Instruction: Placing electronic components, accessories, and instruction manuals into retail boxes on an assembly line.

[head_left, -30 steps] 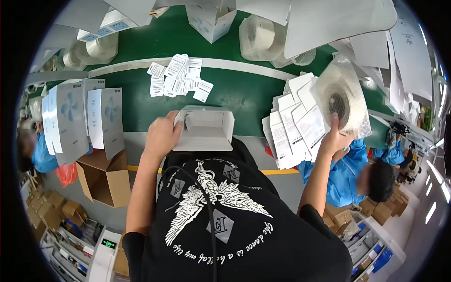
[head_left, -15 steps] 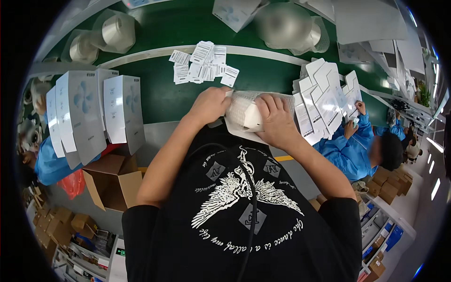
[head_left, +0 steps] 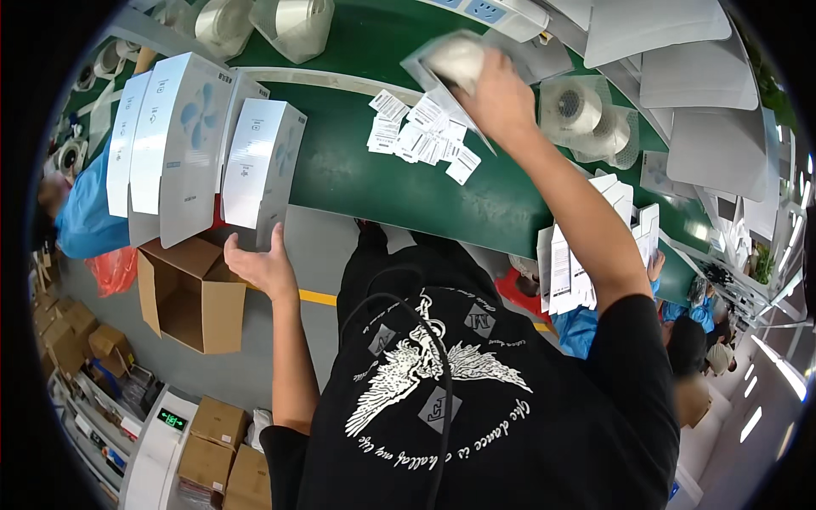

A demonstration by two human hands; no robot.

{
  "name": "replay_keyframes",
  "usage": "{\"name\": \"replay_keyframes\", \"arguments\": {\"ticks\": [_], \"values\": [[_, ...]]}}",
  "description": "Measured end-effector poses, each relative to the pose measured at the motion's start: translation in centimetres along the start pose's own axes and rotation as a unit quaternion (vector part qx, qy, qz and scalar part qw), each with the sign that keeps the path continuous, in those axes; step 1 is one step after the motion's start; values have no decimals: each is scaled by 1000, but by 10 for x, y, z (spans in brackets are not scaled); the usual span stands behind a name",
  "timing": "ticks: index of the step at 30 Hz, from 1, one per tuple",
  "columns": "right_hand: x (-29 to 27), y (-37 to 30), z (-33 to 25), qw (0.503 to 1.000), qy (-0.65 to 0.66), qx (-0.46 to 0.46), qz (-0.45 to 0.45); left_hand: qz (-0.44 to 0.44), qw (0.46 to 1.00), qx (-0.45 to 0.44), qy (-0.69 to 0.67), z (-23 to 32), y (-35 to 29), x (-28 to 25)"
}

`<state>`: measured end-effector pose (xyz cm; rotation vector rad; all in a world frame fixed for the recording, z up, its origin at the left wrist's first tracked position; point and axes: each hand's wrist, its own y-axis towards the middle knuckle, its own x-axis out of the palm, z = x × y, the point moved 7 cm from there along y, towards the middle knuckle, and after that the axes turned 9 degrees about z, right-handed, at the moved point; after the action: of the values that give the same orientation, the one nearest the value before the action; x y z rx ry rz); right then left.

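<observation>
My right hand (head_left: pixel 501 89) reaches far over the green bench, its fingers curled round a white, rounded item in clear wrap (head_left: pixel 455 64). Motion smears the item, and my hand hides part of it. Grey-white box panels (head_left: pixel 544 59) show just beyond; I cannot tell whether the item is inside them. My left hand (head_left: pixel 265 265) is raised at the bench's near side, fingers apart and holding nothing. Right above it stands a white carton (head_left: pixel 255 161) with a blue print; the fingertips are close to its lower edge.
Small printed white cards (head_left: pixel 421 132) lie scattered mid-bench. Bubble-wrapped white rolls (head_left: pixel 578 106) stand at right, others (head_left: pixel 293 25) at far left. Flat white cartons (head_left: pixel 565 268) are stacked near a blue-sleeved person. An open brown box (head_left: pixel 191 293) sits below left.
My hands have parted: the right has carried the wrapped item from the bench's near edge to its far side. My left has let go and swung down to the left. The view has shifted.
</observation>
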<state>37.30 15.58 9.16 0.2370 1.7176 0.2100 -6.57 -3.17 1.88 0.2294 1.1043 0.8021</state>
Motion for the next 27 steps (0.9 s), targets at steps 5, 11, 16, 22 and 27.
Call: {"name": "replay_keyframes", "arguments": {"ticks": [5,11,16,22,27], "values": [[129,127,47,997,57,-36,-46,-178,966,-162,-91,-31,-6,28],[128,121,49,980,150,-14,-131,-60,984,-90,-140,25,17,-29],[37,71,34,995,53,-13,-81,-6,985,13,-169,97,15,-85],[74,95,44,995,71,-68,0,-310,897,260,-179,243,12,-67],[208,144,125,953,287,-80,-56,-462,749,409,-244,359,-77,-8]]}}
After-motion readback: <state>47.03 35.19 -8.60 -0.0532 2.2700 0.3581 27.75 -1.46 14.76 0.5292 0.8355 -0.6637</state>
